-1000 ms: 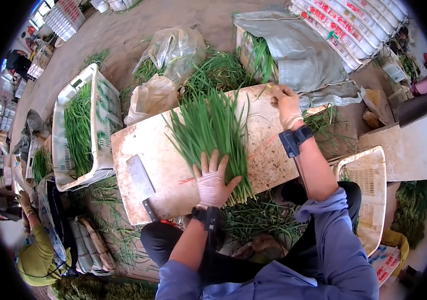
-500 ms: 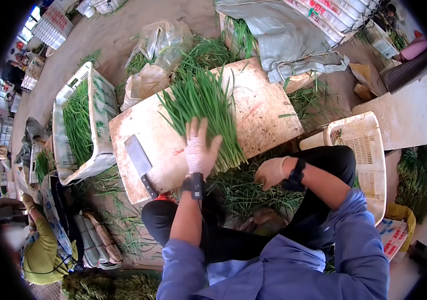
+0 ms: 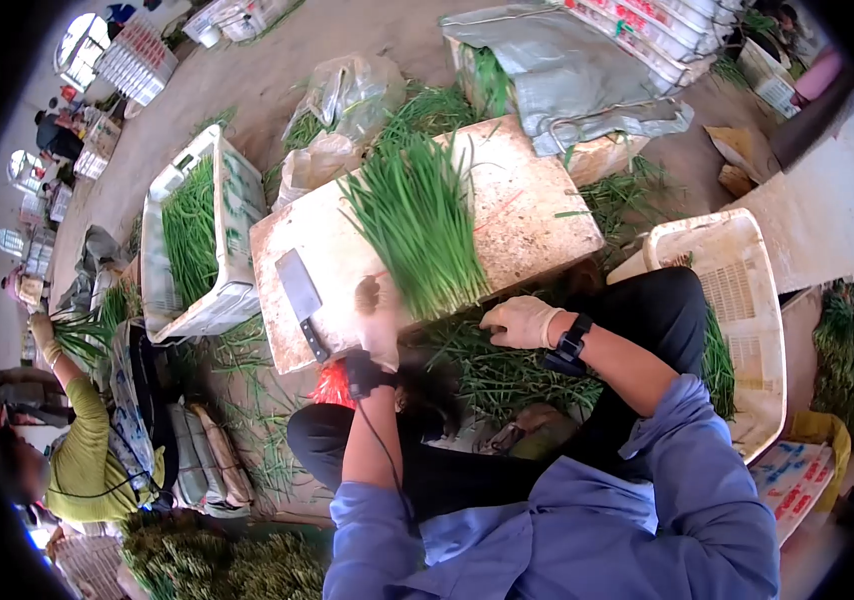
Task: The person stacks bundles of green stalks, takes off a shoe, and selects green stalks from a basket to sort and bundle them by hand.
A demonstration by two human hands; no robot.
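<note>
A bundle of long green stalks [image 3: 422, 225] lies spread on a dirty white board [image 3: 522, 200], its pale ends toward me at the board's near edge. My left hand [image 3: 377, 325], gloved and blurred, is just left of the stalk ends; its fingers are smeared by motion. My right hand [image 3: 522, 322], gloved, hovers past the near edge of the board, right of the stalk ends, with slightly bent fingers and nothing visible in it. A cleaver [image 3: 301, 300] rests at the left of the board. Red strands [image 3: 332, 385] show beside my left wrist.
A white crate [image 3: 245, 215] of green stalks stands left of the board, another crate [image 3: 737, 290] at the right. Plastic bags [image 3: 357, 95] and a grey sheet [image 3: 577, 75] lie beyond it. A co-worker in a yellow-green top [image 3: 92, 450] sits at the far left.
My left hand has come off the stalks toward the lower left. My right hand has moved from the board's far right corner to below its near edge. The view has shifted.
</note>
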